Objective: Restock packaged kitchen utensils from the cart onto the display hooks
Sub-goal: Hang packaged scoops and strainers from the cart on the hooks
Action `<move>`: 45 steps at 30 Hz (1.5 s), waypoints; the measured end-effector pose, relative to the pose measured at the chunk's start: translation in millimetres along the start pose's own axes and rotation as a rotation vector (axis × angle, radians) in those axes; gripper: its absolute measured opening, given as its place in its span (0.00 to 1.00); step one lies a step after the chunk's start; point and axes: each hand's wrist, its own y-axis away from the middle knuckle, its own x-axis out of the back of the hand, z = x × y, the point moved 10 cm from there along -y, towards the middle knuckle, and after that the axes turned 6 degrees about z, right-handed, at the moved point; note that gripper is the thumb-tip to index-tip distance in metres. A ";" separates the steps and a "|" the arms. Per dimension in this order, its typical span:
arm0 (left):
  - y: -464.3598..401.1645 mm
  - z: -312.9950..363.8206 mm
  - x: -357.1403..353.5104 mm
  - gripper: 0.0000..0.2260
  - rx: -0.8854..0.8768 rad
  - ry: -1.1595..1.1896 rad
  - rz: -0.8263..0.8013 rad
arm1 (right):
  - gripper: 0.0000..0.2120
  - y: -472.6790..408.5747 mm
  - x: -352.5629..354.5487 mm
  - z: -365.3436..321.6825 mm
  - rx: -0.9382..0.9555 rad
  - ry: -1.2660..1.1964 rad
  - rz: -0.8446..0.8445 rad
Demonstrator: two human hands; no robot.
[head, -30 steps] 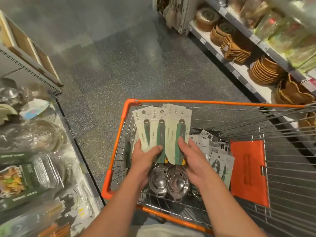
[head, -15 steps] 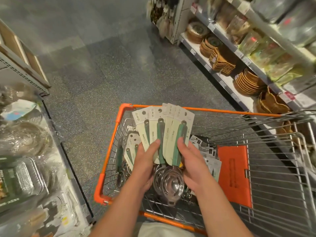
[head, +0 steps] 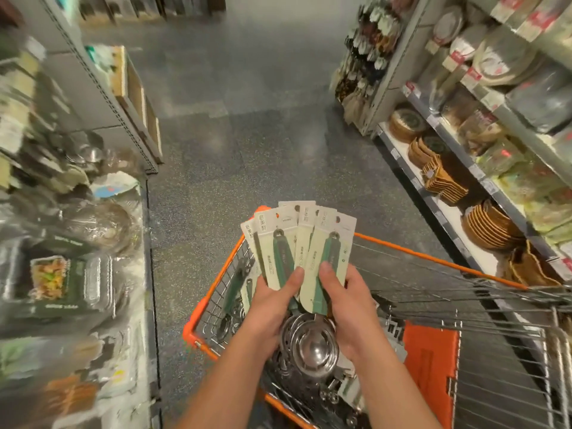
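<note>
Both hands, left hand (head: 272, 308) and right hand (head: 353, 308), grip the fanned utensil packs (head: 297, 249) above the cart (head: 216, 292); keep hang-holes aligned (hooks unseen) before lifting away.

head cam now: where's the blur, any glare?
Head view: left shelves heavily motion-smeared; packaged scoops, left hand and right hand reasonably sharp; soft glare patches on the floor; highlights on the steel bowls; wide-angle bowing at the edges.
</note>
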 end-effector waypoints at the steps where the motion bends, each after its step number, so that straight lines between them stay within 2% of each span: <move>1: 7.4 -0.8 -0.4 0.30 -0.006 0.036 0.018 | 0.13 3.3 0.0 -2.0 0.002 0.011 -0.031; 3: 25.8 -2.3 -0.6 0.27 -0.050 0.116 0.074 | 0.13 11.1 1.7 -4.0 0.007 0.058 -0.106; 7: 66.3 -13.2 1.0 0.26 -0.161 0.201 0.214 | 0.11 32.8 11.2 -5.6 0.015 0.110 -0.247; 12: 104.7 -39.6 10.7 0.33 -0.227 0.259 0.422 | 0.12 57.4 21.6 -10.1 0.038 0.190 -0.378; 13: 112.1 -43.2 14.6 0.32 -0.236 0.275 0.462 | 0.11 61.8 20.6 -9.6 0.038 0.200 -0.399; 15: 133.7 -47.9 23.4 0.21 -0.281 0.317 0.524 | 0.10 77.7 13.7 -6.8 0.035 0.212 -0.465; 17: 155.6 -51.0 34.6 0.15 -0.314 0.352 0.577 | 0.09 92.8 5.7 0.4 0.018 0.213 -0.508; 21: 204.8 -60.4 68.4 0.12 -0.369 0.390 0.727 | 0.08 127.8 -16.0 24.1 -0.004 0.240 -0.599; 24: 249.0 -72.0 96.2 0.16 -0.410 0.412 0.819 | 0.09 161.3 -38.8 47.4 -0.021 0.277 -0.700; 30: 363.1 -125.1 169.3 0.45 -0.489 0.551 1.117 | 0.11 261.4 -87.4 109.4 0.000 0.434 -0.971; 32: 408.4 -152.2 192.5 0.42 -0.503 0.618 1.211 | 0.11 310.0 -97.3 134.0 0.006 0.498 -1.087; 35: 479.7 -188.1 220.4 0.18 -0.581 0.670 1.318 | 0.10 384.4 -101.5 171.6 -0.030 0.574 -1.218; 38: 555.9 -237.0 242.9 0.12 -0.647 0.760 1.426 | 0.11 470.4 -95.1 211.5 -0.046 0.626 -1.348; 40: 606.5 -270.8 251.0 0.12 -0.678 0.823 1.497 | 0.11 521.0 -85.8 236.7 -0.029 0.678 -1.399; 43: 680.4 -321.3 258.1 0.26 -0.744 0.934 1.585 | 0.13 596.2 -65.5 276.0 -0.013 0.744 -1.463; 45: 725.1 -351.3 259.0 0.28 -0.804 0.985 1.640 | 0.13 637.7 -50.7 300.2 -0.023 0.778 -1.498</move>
